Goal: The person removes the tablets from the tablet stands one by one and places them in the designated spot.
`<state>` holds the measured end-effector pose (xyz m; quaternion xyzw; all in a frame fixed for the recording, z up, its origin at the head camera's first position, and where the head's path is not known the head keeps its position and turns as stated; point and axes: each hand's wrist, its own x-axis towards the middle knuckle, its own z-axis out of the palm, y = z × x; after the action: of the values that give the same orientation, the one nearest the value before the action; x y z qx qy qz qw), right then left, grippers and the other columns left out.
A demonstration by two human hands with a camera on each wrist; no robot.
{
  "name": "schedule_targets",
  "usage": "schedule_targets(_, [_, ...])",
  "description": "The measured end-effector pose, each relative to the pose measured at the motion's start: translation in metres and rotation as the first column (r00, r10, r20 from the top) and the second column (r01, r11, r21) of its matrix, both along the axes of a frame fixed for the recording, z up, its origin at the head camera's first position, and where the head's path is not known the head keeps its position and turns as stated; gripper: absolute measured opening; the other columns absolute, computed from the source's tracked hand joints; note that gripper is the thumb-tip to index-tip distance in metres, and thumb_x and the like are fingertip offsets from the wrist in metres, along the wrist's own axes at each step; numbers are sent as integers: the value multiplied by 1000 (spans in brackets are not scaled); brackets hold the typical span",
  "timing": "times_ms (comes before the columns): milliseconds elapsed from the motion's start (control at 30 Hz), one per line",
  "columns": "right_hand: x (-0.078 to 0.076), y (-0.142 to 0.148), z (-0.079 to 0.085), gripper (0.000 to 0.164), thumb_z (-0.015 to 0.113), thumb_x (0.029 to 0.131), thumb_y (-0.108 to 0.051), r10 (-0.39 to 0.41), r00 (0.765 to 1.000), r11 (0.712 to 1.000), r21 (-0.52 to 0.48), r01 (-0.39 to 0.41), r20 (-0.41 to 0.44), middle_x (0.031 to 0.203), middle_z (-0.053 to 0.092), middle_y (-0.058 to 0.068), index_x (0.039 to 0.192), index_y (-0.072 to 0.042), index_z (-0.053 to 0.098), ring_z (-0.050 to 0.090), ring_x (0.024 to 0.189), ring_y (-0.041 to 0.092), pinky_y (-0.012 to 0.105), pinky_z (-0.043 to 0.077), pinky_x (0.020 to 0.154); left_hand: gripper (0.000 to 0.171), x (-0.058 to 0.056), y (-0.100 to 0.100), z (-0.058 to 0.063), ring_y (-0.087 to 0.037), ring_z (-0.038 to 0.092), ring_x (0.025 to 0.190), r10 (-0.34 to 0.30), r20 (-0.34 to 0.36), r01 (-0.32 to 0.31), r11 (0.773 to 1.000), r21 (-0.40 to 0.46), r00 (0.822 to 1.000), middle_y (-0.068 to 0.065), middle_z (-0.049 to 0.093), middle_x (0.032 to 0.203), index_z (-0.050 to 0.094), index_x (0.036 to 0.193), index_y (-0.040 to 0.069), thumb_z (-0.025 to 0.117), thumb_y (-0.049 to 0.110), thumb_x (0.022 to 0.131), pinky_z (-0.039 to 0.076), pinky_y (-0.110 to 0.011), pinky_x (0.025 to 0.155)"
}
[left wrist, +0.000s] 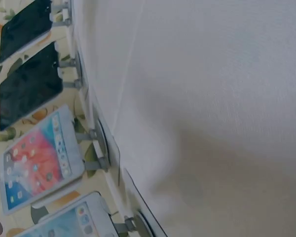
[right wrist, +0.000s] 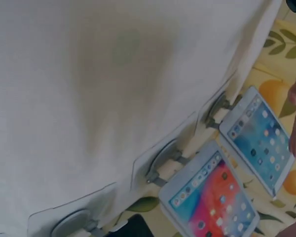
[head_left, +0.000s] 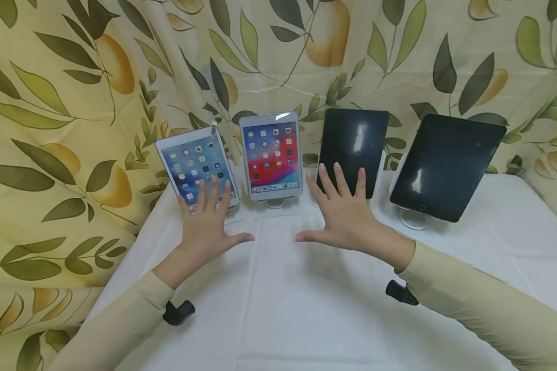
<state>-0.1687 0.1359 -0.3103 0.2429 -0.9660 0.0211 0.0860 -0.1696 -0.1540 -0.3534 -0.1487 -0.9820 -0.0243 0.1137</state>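
My left hand has its fingers spread, with the fingertips in front of the lower part of a white tablet whose screen is lit blue. Fingers equally spread, my right hand overlaps the bottom of a black tablet with a dark screen. Whether either hand touches a tablet, I cannot tell. Between them stands another white tablet, its red and blue home screen lit. Farther right leans a larger black tablet, also dark. Neither hand holds anything.
Every tablet leans back on a stand; a stand's round base shows under the right one. White cloth covers the table. Behind hangs a leaf-and-fruit patterned curtain. Clear mats lie under the stands, one mat edge showing in the right wrist view.
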Motion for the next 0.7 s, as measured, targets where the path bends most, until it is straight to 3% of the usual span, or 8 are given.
schedule_targets(200, [-8, -11, -2, 114, 53, 70, -80, 25, 999, 1000, -15, -25, 22, 157, 4, 18, 152, -12, 11, -6, 143, 43, 66, -24, 99, 123, -2, -11, -2, -39, -8, 144, 13, -44, -10, 997, 80, 999, -15, -7, 158, -5, 152, 16, 64, 73, 68, -7, -74, 102])
schedule_targets(400, [-17, -24, -5, 114, 51, 72, -80, 28, 999, 999, -22, -27, 40, 158, 1, 16, 152, -13, 5, -9, 143, 41, 68, -20, 101, 119, -7, -16, -2, -39, -4, 144, 6, -116, 11, 989, 145, 993, -16, -4, 158, -1, 152, 12, 39, 86, 68, -5, -73, 103])
schedule_targets(467, [-21, -28, -6, 113, 52, 72, -78, 34, 999, 999, -32, -33, 38, 158, 2, 16, 152, -13, 6, -7, 143, 42, 68, -19, 101, 120, -9, -18, -2, -39, -4, 144, 15, -125, 6, 987, 162, 992, -17, -4, 158, -1, 152, 12, 44, 85, 69, -4, -73, 103])
schedule_targets(600, [-29, -39, -7, 113, 57, 72, -75, 60, 997, 996, -74, -57, 37, 158, 2, 16, 153, -13, 8, -5, 144, 41, 67, -19, 102, 122, -15, -21, -3, -39, -2, 144, 46, -141, -16, 978, 210, 989, -18, -2, 158, 1, 152, 9, 69, 66, 69, -2, -73, 104])
schedule_targets(700, [-35, -49, -7, 113, 62, 71, -70, 80, 996, 990, -117, -75, 39, 158, 5, 17, 153, -12, 9, 1, 144, 40, 66, -12, 106, 122, -18, -26, -4, -39, 0, 144, 71, -156, -27, 963, 268, 985, -18, -1, 158, 3, 152, 6, 74, 58, 68, -2, -72, 105])
